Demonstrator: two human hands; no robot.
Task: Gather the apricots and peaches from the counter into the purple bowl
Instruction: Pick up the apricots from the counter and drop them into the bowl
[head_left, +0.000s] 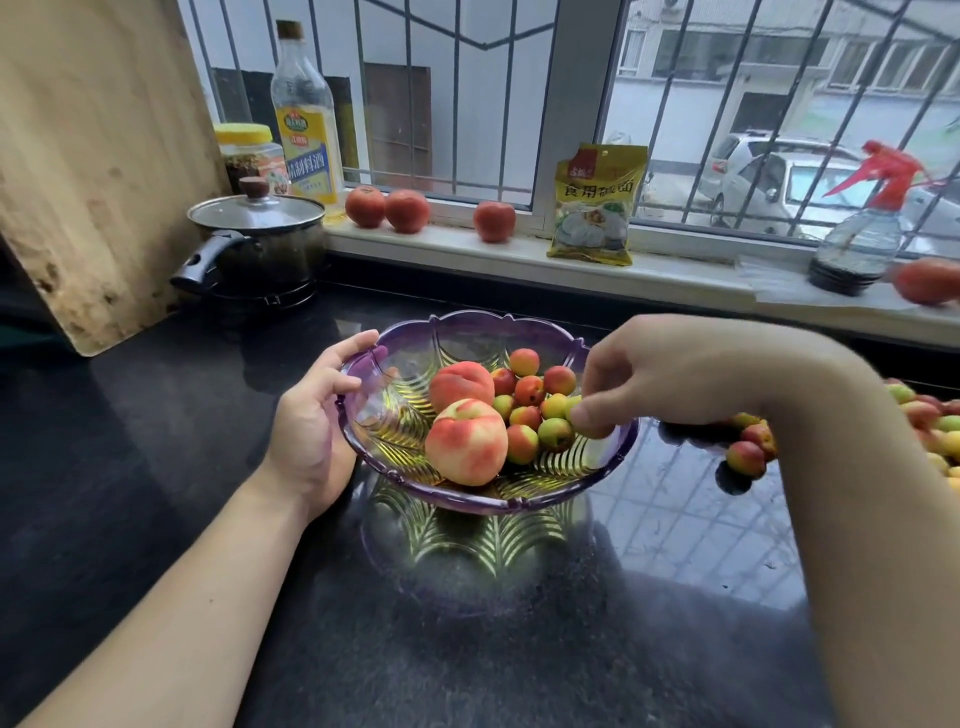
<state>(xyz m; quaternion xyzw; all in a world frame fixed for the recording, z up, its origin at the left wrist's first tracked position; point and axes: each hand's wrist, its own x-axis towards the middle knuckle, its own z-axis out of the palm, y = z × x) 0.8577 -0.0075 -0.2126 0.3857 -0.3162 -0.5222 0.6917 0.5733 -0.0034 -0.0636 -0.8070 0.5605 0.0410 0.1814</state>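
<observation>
Left hand (311, 415) gripping left rim of purple bowl (545, 504), mid-counter. Two peaches (467, 441) and small apricots (524, 415) inside. Right hand (649, 374) pinching one apricot over right rim; more apricots (748, 457) far right. Soft, bruisable: light fingertip hold advised.

Your left hand (317, 426) is gripping the purple bowl (524, 496) by its rim. Your right hand (631, 376) is reaching over the apricots (530, 415) and two peaches (466, 441) lying inside, while more apricots are sitting on the counter (675, 519)

Inside the purple bowl (363, 447): two peaches (466, 441), about ten apricots (529, 391). Behind it, three red fruits (408, 210).
</observation>
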